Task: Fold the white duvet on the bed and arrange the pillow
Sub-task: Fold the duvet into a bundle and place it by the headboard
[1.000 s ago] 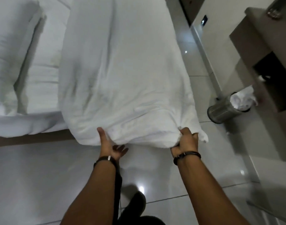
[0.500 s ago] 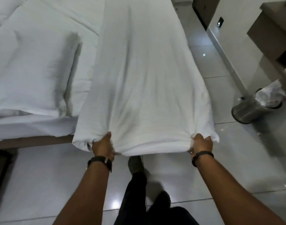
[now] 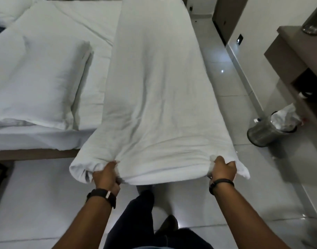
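Observation:
The white duvet [image 3: 157, 83] is folded into a long narrow strip that runs along the right side of the bed [image 3: 67, 24] and hangs past its near edge over the floor. My left hand [image 3: 105, 175] grips the strip's near left corner. My right hand [image 3: 222, 168] grips the near right corner. Both hands hold the end stretched flat in the air. A white pillow [image 3: 35, 83] lies on the bed to the left of the duvet, apart from it.
A metal waste bin [image 3: 267, 132] with a white liner stands on the tiled floor at the right. A brown desk unit [image 3: 296, 56] lines the right wall. My dark trouser legs and shoes [image 3: 145, 218] are below the duvet end. Another pillow [image 3: 8, 8] sits far left.
The view has pulled back and up from the bed. The duvet strip is now stretched longer and flatter. My left hand went from open under the edge to gripping the corner.

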{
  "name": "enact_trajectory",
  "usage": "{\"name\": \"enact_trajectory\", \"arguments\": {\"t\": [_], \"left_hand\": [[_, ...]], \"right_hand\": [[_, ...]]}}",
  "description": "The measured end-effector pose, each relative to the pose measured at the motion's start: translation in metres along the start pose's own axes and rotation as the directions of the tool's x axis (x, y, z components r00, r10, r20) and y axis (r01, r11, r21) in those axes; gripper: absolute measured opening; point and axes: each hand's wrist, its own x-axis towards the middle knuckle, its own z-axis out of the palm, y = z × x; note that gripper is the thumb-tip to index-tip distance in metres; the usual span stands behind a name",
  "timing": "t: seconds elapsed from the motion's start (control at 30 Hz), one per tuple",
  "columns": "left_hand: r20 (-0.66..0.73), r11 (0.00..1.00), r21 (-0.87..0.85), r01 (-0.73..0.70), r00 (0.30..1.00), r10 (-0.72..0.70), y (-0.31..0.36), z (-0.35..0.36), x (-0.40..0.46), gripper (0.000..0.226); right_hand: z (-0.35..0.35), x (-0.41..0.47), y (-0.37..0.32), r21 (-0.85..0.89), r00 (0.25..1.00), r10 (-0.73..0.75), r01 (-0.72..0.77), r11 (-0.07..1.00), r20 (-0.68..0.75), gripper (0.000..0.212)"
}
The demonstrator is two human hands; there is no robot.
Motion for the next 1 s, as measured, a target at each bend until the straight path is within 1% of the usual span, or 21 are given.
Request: {"name": "enact_trajectory", "arguments": {"t": [0.07, 0.13, 0.23, 0.27, 0.33, 0.37, 0.4, 0.47, 0.53, 0.57, 0.6, 0.63, 0.67, 0.7, 0.73, 0.77, 0.8, 0.83, 0.87, 0.9, 1.0], "left_hand": [[-0.022, 0.997, -0.076, -0.023, 1.000, 0.021, 0.033, 0.033, 0.006, 0.028], [-0.008, 0.993, -0.110, -0.037, 0.999, 0.037, 0.066, 0.073, 0.017, 0.021], [0.045, 0.984, -0.162, -0.077, 0.995, 0.086, 0.120, 0.139, 0.042, 0.023], [0.065, 0.983, -0.163, -0.089, 0.993, 0.100, 0.138, 0.162, 0.053, 0.026], [0.082, 0.977, -0.186, -0.106, 0.989, 0.123, 0.172, 0.210, 0.078, 0.053], [0.073, 0.970, -0.209, -0.122, 0.987, 0.140, 0.190, 0.235, 0.090, 0.062], [0.045, 0.964, -0.221, -0.145, 0.986, 0.159, 0.206, 0.260, 0.105, 0.065], [-0.010, 0.969, -0.184, -0.166, 0.986, 0.167, 0.235, 0.311, 0.139, 0.062], [-0.022, 0.978, -0.118, -0.172, 0.985, 0.171, 0.256, 0.355, 0.173, 0.061], [0.011, 0.981, -0.085, -0.174, 0.984, 0.176, 0.266, 0.376, 0.193, 0.061], [0.078, 0.984, -0.042, -0.175, 0.981, 0.178, 0.273, 0.396, 0.213, 0.060], [0.169, 0.984, 0.017, -0.179, 0.970, 0.174, 0.276, 0.413, 0.231, 0.058], [0.265, 0.970, 0.121, -0.211, 0.949, 0.173, 0.276, 0.423, 0.244, 0.056], [0.347, 0.912, 0.284, -0.296, 0.918, 0.191, 0.271, 0.432, 0.260, 0.056], [0.421, 0.760, 0.481, -0.438, 0.875, 0.238, 0.263, 0.437, 0.276, 0.056], [0.511, 0.503, 0.642, -0.578, 0.812, 0.282, 0.253, 0.440, 0.292, 0.056], [0.612, 0.223, 0.709, -0.669, 0.741, 0.278, 0.242, 0.442, 0.306, 0.057], [0.693, 0.000, 0.702, -0.712, 0.683, 0.230, 0.234, 0.443, 0.317, 0.060], [0.741, -0.147, 0.671, -0.727, 0.649, 0.170, 0.227, 0.447, 0.327, 0.066], [0.767, -0.241, 0.639, -0.730, 0.630, 0.126, 0.222, 0.454, 0.336, 0.074], [0.818, -0.458, 0.527, -0.716, 0.574, 0.044, 0.216, 0.488, 0.354, 0.104]], "right_hand": [[0.034, 0.006, -0.032, 0.030, 0.998, -0.068, 0.069, 0.997, -0.010, 0.012], [0.070, 0.019, -0.067, -0.018, 0.988, -0.145, 0.145, 0.989, -0.043, 0.016], [0.126, 0.043, -0.118, -0.076, 0.966, -0.251, 0.246, 0.966, -0.058, 0.015], [0.147, 0.054, -0.135, -0.080, 0.960, -0.274, 0.270, 0.960, -0.050, 0.016], [0.191, 0.074, -0.168, -0.092, 0.957, -0.287, 0.283, 0.955, -0.033, 0.015], [0.214, 0.085, -0.184, -0.123, 0.955, -0.297, 0.293, 0.948, -0.017, 0.017], [0.239, 0.098, -0.199, -0.156, 0.952, -0.308, 0.304, 0.940, -0.002, 0.018], [0.292, 0.127, -0.226, -0.178, 0.940, -0.340, 0.341, 0.923, 0.035, 0.018], [0.341, 0.154, -0.247, -0.267, 0.915, -0.394, 0.404, 0.875, 0.093, 0.017], [0.365, 0.170, -0.256, -0.329, 0.905, -0.404, 0.426, 0.843, 0.135, 0.017], [0.387, 0.185, -0.261, -0.378, 0.897, -0.394, 0.442, 0.814, 0.201, 0.021], [0.405, 0.201, -0.261, -0.424, 0.887, -0.361, 0.455, 0.783, 0.287, 0.032], [0.415, 0.214, -0.258, -0.484, 0.867, -0.321, 0.483, 0.730, 0.381, 0.046], [0.424, 0.228, -0.253, -0.572, 0.840, -0.274, 0.525, 0.630, 0.469, 0.061], [0.430, 0.241, -0.244, -0.661, 0.812, -0.229, 0.574, 0.484, 0.538, 0.072], [0.432, 0.252, -0.233, -0.719, 0.785, -0.192, 0.617, 0.318, 0.589, 0.078], [0.432, 0.262, -0.221, -0.743, 0.762, -0.169, 0.647, 0.172, 0.625, 0.081], [0.430, 0.270, -0.211, -0.741, 0.739, -0.158, 0.669, 0.059, 0.655, 0.082], [0.430, 0.279, -0.202, -0.728, 0.717, -0.159, 0.685, -0.021, 0.679, 0.083], [0.431, 0.289, -0.196, -0.711, 0.695, -0.160, 0.698, -0.080, 0.701, 0.083], [0.444, 0.322, -0.190, -0.648, 0.633, -0.141, 0.731, -0.215, 0.761, 0.089]]}}
